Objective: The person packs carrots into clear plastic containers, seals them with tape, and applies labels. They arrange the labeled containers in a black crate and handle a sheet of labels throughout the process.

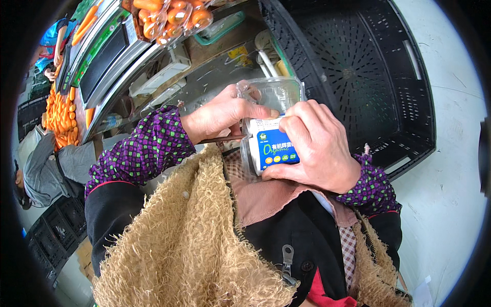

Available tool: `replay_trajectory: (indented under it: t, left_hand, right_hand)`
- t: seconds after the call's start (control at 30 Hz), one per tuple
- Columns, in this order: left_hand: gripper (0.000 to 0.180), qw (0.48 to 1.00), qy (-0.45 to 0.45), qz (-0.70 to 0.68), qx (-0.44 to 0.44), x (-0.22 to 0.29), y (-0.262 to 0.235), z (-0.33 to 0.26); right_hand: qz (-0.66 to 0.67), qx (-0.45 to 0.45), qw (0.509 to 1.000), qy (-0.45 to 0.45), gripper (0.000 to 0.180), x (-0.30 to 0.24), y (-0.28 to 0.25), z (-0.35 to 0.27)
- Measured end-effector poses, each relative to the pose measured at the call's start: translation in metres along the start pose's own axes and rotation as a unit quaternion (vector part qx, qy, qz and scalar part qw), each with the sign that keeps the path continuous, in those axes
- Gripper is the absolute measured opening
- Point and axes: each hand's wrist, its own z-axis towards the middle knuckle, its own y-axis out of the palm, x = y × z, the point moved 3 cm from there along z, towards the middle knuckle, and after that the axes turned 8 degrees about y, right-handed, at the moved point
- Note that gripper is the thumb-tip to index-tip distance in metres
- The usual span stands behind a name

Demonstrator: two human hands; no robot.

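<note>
One clear box (247, 158), held between left hand (222, 112) and right hand (319, 146). Right grip: narrow, closed round the right side of the box; thumb along the near edge of the blue label (276, 147), fingers curled over its far right part. Left grip: narrow, at the far left of the box; a digit tip rests by the far edge of the label, other fingers mostly hidden, pressure cannot be told.

Status: label lies in place over the box, so placement looks done or nearly so. Whether it is fully stuck cannot be told; the right hand covers part. Clear lid (279, 92) appears open just beyond the fingertips, closure not yet made. Contents not visible.

Outward from grip: black crate (378, 117) beyond, to the right. Bagged carrots (176, 20) beyond, to the left; loose carrots (62, 120) well apart, farther left.
</note>
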Motion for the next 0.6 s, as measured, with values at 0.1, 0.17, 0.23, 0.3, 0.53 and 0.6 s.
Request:
replay_trajectory:
  t: [0.1, 0.17, 0.23, 0.3, 0.53, 0.6]
  left_hand:
    - [0.056, 1.0, 0.006, 0.004, 0.011, -0.014, -0.01, -0.007]
    - [0.055, 1.0, 0.006, 0.016, 0.001, -0.024, -0.018, -0.011]
    - [0.053, 1.0, 0.012, 0.021, -0.011, -0.029, -0.029, -0.014]
    - [0.052, 0.999, 0.014, 0.017, -0.029, -0.033, -0.044, -0.021]
    - [0.047, 0.999, 0.024, -0.023, -0.038, -0.051, -0.121, -0.058]
    - [0.045, 0.998, 0.04, -0.029, -0.026, -0.057, -0.141, -0.067]
  right_hand:
    - [-0.006, -0.017, 1.0, 0.006, 0.061, -0.01, 0.018, 0.002]
    - [-0.014, -0.017, 1.0, 0.012, 0.059, -0.022, 0.03, 0.005]
    - [-0.017, 0.007, 1.0, 0.021, 0.057, -0.03, 0.043, 0.007]
    - [-0.025, 0.02, 0.999, 0.036, 0.057, -0.042, 0.057, 0.014]
    - [-0.037, 0.107, 0.993, 0.023, 0.056, -0.093, 0.103, 0.051]
    - [-0.017, 0.13, 0.989, 0.075, 0.057, -0.104, 0.109, 0.07]
